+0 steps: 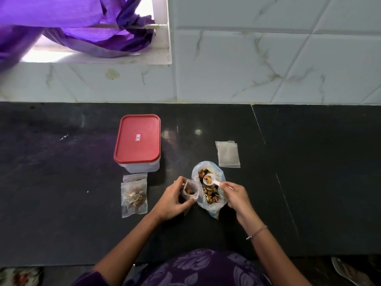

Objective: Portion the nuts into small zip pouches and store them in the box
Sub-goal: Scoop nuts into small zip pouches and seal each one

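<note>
L grip: curled round open pouch, few nuts in it. R grip: I see it pinching scoop, loaded, over nut bag on desk. To left: filled pouch, poss. two stacked. Behind that: box, red lid on. spare pouches beyond bag.

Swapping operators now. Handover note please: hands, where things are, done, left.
Left hand: grip on an open small pouch, a few nuts inside.
Right hand: grip on a white spoon loaded with nuts, over the open nut bag.
Done: at least one filled pouch in front of the box, lid on.
Left: finish and seal this pouch, fill the empty pouches, store all in the box.
</note>
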`<state>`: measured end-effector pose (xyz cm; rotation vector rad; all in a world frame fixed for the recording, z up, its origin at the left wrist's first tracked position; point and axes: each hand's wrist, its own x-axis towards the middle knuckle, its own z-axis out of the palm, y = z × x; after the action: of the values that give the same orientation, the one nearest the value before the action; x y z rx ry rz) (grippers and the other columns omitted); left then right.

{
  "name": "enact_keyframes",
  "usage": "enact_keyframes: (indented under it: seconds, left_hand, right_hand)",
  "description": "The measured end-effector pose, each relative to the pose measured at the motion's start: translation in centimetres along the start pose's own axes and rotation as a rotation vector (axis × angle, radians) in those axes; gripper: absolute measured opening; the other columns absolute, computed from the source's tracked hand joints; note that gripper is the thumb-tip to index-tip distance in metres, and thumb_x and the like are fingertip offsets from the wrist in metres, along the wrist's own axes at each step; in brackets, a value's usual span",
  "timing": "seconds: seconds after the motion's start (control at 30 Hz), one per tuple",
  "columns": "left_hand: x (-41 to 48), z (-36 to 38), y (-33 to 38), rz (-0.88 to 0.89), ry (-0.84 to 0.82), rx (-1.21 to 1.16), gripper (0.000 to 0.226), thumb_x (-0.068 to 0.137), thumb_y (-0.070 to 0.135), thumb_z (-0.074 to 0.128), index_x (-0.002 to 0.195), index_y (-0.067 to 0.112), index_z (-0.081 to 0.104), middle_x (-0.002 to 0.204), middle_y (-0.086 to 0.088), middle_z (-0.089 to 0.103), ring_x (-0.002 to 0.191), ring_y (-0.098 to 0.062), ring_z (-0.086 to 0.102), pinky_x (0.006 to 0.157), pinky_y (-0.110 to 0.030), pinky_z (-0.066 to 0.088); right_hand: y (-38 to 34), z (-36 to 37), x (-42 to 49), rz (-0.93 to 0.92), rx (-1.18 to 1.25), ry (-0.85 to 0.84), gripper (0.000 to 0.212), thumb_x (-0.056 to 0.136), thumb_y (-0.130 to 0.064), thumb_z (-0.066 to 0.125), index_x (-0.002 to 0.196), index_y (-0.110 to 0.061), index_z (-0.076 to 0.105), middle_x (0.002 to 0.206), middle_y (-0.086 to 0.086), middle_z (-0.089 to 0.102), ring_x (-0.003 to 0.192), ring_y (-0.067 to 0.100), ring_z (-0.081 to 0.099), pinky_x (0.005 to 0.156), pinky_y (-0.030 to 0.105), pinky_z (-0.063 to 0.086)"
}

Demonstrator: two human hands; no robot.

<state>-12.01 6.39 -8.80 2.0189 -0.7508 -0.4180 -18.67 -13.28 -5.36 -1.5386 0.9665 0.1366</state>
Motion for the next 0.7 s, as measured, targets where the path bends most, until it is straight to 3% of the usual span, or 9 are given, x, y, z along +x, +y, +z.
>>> enact_keyframes:
  seconds: [0.13, 0.3, 0.37, 0.47, 0.5, 0.63, 0.7]
  left_hand:
    - [0.3, -0.2, -0.1, 0.016, 0.051, 0.042, 0.032, 0.082, 0.039, 0.069, 0.103, 0.034, 0.045, 0.103, 0.017, 0.062, 0.093, -0.004, 0.062, 0.077, -0.028, 0.053]
    - [0.9, -0.3, -0.1, 0.005, 0.099, 0.136, 0.037, 0.081, 0.037, 0.068, 0.110, 0.028, 0.047, 0.105, 0.016, 0.061, 0.094, -0.001, 0.059, 0.081, -0.032, 0.053]
    - [1.1, -0.3, 0.0, 0.026, 0.119, 0.178, 0.037, 0.082, 0.036, 0.067, 0.112, 0.025, 0.048, 0.104, 0.014, 0.061, 0.092, -0.002, 0.057, 0.081, -0.031, 0.051]
    - [1.5, -0.3, 0.4, 0.060, 0.135, 0.203, 0.038, 0.082, 0.039, 0.060, 0.115, 0.023, 0.049, 0.104, 0.010, 0.060, 0.092, -0.005, 0.055, 0.081, -0.031, 0.048]
    - [1.5, -0.2, 0.5, 0.075, 0.137, 0.199, 0.038, 0.082, 0.040, 0.057, 0.115, 0.022, 0.049, 0.104, 0.009, 0.060, 0.092, -0.006, 0.055, 0.080, -0.031, 0.048]
    - [1.8, -0.1, 1.2, 0.095, 0.142, 0.138, 0.034, 0.082, 0.042, 0.052, 0.110, 0.027, 0.043, 0.098, 0.011, 0.059, 0.085, -0.006, 0.055, 0.076, -0.033, 0.048]
    - [1.9, 0.0, 1.5, 0.083, 0.144, 0.087, 0.037, 0.080, 0.043, 0.054, 0.110, 0.025, 0.042, 0.093, 0.011, 0.060, 0.081, -0.007, 0.057, 0.072, -0.035, 0.048]
  right_hand:
    - [-0.4, -0.7, -1.2, -0.028, 0.095, -0.024, 0.024, 0.094, -0.021, 0.056, 0.116, -0.014, 0.064, 0.082, -0.007, 0.060, 0.064, 0.002, 0.050, 0.048, 0.015, 0.037]
    - [-1.6, -1.0, -3.4, -0.156, 0.208, -0.149, 0.016, 0.094, -0.016, 0.055, 0.108, -0.015, 0.064, 0.046, -0.015, 0.053, 0.041, -0.005, 0.049, 0.040, 0.009, 0.036]
    - [-1.8, -0.7, -3.8, -0.248, 0.105, -0.151, 0.016, 0.094, -0.019, 0.057, 0.105, -0.019, 0.067, 0.052, -0.018, 0.058, 0.049, -0.007, 0.054, 0.046, 0.009, 0.040]
    - [-1.9, -0.2, -4.1, -0.403, -0.092, -0.115, 0.015, 0.092, -0.024, 0.060, 0.103, -0.026, 0.070, 0.087, -0.012, 0.071, 0.087, 0.003, 0.067, 0.075, 0.019, 0.054]
    - [-2.0, 0.0, -4.2, -0.455, -0.192, -0.084, 0.017, 0.092, -0.026, 0.060, 0.105, -0.026, 0.070, 0.094, -0.010, 0.071, 0.090, 0.004, 0.066, 0.078, 0.022, 0.054]
    - [-2.4, 0.8, -5.1, -0.728, -0.639, 0.066, 0.026, 0.094, -0.032, 0.056, 0.116, -0.025, 0.067, 0.104, -0.008, 0.069, 0.090, 0.005, 0.064, 0.078, 0.022, 0.054]
    - [-2.6, 1.5, -5.8, -0.926, -0.812, 0.136, 0.022, 0.091, -0.030, 0.060, 0.110, -0.023, 0.069, 0.098, -0.007, 0.069, 0.085, 0.009, 0.066, 0.072, 0.021, 0.052]
